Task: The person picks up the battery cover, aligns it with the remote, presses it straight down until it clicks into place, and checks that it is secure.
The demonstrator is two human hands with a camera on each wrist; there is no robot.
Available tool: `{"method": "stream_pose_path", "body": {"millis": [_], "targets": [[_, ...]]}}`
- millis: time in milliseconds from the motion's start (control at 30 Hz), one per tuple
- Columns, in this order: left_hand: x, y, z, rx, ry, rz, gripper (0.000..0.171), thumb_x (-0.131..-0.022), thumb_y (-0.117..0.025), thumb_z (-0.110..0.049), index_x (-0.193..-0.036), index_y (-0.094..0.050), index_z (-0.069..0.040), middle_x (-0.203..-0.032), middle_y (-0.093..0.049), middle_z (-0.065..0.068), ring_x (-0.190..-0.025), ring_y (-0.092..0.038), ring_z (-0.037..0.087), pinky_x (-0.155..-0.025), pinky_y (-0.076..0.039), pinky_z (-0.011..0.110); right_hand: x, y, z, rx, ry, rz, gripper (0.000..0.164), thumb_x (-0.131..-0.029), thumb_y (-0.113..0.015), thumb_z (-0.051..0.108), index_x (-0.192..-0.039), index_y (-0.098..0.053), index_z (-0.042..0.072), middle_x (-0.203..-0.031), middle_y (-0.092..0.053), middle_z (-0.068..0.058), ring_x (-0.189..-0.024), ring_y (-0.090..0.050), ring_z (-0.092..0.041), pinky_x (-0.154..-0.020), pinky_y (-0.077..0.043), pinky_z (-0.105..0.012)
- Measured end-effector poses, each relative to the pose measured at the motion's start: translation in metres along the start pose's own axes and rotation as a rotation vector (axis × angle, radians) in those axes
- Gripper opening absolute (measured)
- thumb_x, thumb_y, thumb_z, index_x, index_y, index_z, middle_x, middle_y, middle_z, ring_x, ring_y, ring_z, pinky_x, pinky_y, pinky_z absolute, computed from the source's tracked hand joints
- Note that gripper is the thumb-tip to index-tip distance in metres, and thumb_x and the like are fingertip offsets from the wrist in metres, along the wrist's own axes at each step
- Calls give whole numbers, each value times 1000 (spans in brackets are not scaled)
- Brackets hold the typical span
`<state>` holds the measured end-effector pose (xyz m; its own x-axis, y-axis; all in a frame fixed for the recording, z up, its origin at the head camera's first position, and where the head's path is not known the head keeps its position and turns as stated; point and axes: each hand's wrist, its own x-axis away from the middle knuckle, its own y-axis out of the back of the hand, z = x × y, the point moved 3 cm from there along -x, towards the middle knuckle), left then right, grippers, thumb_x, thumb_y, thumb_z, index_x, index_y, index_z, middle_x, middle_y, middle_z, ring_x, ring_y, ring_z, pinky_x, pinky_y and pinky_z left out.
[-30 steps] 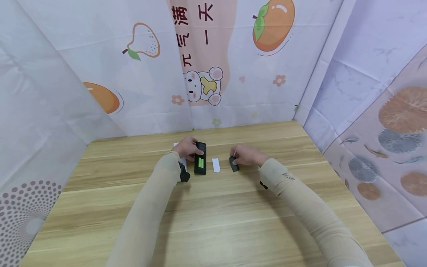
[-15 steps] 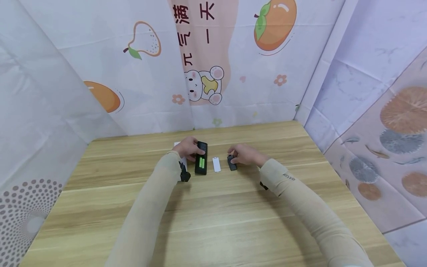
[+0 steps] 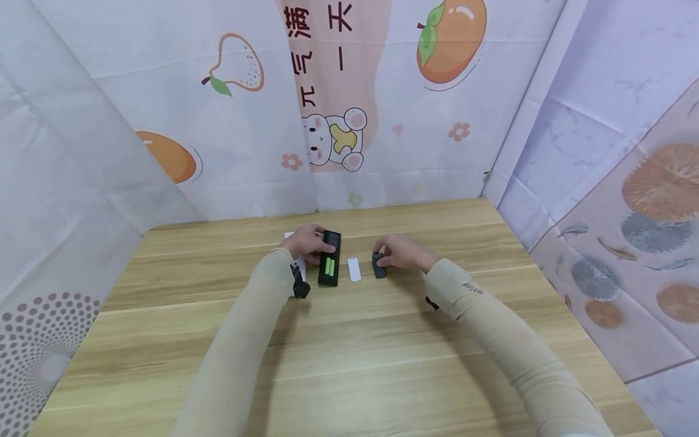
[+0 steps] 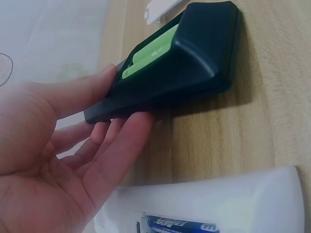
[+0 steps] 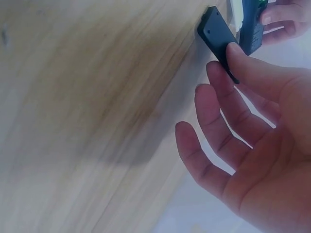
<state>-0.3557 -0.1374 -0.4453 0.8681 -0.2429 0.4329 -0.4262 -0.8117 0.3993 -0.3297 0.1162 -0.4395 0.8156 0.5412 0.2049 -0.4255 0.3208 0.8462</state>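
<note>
My left hand (image 3: pixel 306 241) grips a black remote control (image 4: pixel 209 58), thumb on its upper face and fingers beneath. Two green batteries (image 4: pixel 150 51) lie in its uncovered compartment. To the right, my right hand (image 3: pixel 401 252) pinches a black battery cover (image 5: pixel 216 34) between thumb and index finger, the other fingers spread loosely below. A white battery cover (image 3: pixel 354 269) lies on the wooden table between the hands. Left of the black remote, partly hidden under my left hand and wrist in the head view, is a white remote control (image 4: pixel 204 194) holding a blue battery (image 4: pixel 182 224).
The wooden table (image 3: pixel 349 364) reaches back to a printed fabric curtain (image 3: pixel 246 152) close behind the remotes. Another patterned sheet (image 3: pixel 617 243) hangs along the right side. Black wrist cameras, such as the left one (image 3: pixel 301 287), sit low over the tabletop.
My right hand has shifted slightly left with the black battery cover, which has turned a little straighter. The left hand keeps its grip on the black remote control.
</note>
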Motion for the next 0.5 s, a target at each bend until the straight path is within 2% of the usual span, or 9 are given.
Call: {"method": "stream_pose_path", "body": {"millis": [500], "targets": [[4, 2, -3, 95, -16, 28, 74, -93, -74, -7, -154, -34, -14, -143, -48, 20, -115, -60, 35, -85, -60, 48, 3, 5, 8, -84, 2, 13, 30, -98, -70, 18, -127, -65, 11, -107, -69, -9, -96, -64, -23, -84, -54, -39]]}}
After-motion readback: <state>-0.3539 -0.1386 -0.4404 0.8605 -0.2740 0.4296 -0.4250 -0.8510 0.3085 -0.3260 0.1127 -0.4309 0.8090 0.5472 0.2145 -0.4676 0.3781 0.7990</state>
